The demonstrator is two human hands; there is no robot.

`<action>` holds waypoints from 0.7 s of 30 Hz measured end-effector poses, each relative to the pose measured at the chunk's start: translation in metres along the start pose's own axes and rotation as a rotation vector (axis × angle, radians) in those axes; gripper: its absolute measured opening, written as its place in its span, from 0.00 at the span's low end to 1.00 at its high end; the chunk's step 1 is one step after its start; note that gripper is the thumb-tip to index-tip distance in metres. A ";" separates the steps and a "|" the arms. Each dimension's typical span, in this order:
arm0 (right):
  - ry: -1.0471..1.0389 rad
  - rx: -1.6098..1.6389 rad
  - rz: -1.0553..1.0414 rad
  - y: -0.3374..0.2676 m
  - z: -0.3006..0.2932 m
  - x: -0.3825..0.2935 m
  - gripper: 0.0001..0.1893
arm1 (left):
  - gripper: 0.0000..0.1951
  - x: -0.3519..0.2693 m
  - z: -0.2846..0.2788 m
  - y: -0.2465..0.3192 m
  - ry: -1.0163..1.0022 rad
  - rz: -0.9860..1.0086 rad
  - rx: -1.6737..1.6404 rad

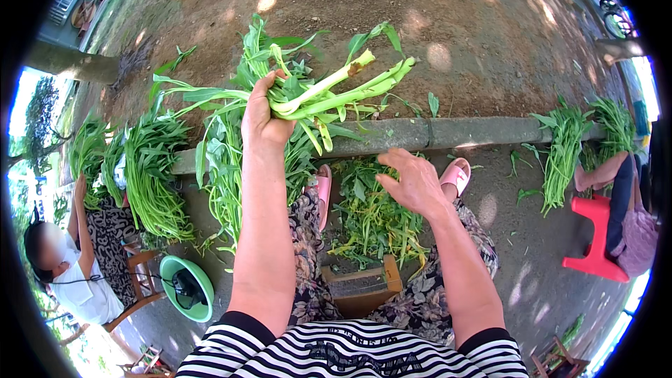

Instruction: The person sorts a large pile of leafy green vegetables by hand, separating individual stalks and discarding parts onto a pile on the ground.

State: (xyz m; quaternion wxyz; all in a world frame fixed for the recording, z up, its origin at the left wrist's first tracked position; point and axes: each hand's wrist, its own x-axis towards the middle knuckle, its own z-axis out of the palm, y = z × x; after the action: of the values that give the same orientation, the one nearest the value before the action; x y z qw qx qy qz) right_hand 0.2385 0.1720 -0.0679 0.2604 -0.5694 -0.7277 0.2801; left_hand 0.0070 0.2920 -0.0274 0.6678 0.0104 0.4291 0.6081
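My left hand (pixel 269 113) is closed around a bunch of leafy greens (pixel 336 95) that look like water spinach. The thick pale cut ends point right, and some are browned. Lower and to the right, my right hand (pixel 412 181) is held with its fingers partly spread and nothing in it. Beneath that hand, between my pink slippers (pixel 325 189), lies a heap of loose leaves and yellowed stems (pixel 375 210). More long-stemmed greens (pixel 226 168) are piled beside my left forearm, partly hidden by it.
A stone kerb (pixel 472 131) crosses in front of me, with bundled greens (pixel 152 178) along it at left and another bundle (pixel 563 152) at right. At left sit a person (pixel 79 273) and a green basin (pixel 207 278) holding something dark. Another person sits by a red stool (pixel 593 236).
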 end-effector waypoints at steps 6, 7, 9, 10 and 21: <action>-0.154 0.043 0.181 -0.003 -0.008 0.010 0.21 | 0.06 0.005 -0.004 -0.001 -0.058 -0.057 -0.013; -0.141 0.008 0.147 -0.005 -0.009 0.010 0.23 | 0.06 0.005 -0.003 -0.002 -0.054 -0.058 -0.013; -0.082 -0.012 0.123 -0.010 -0.008 0.012 0.26 | 0.07 0.001 0.000 -0.003 -0.048 -0.058 -0.014; -0.036 0.003 0.133 -0.013 -0.006 0.014 0.26 | 0.06 -0.001 0.001 -0.003 -0.039 -0.059 -0.010; 0.005 0.351 0.316 -0.027 0.005 0.031 0.27 | 0.08 -0.008 0.005 -0.027 -0.182 -0.121 -0.007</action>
State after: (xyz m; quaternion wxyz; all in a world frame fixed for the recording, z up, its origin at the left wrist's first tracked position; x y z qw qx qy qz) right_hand 0.2097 0.1967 -0.0503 0.3100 -0.6229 -0.5692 0.4381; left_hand 0.0322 0.2809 -0.0338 0.7394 0.0373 0.3645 0.5649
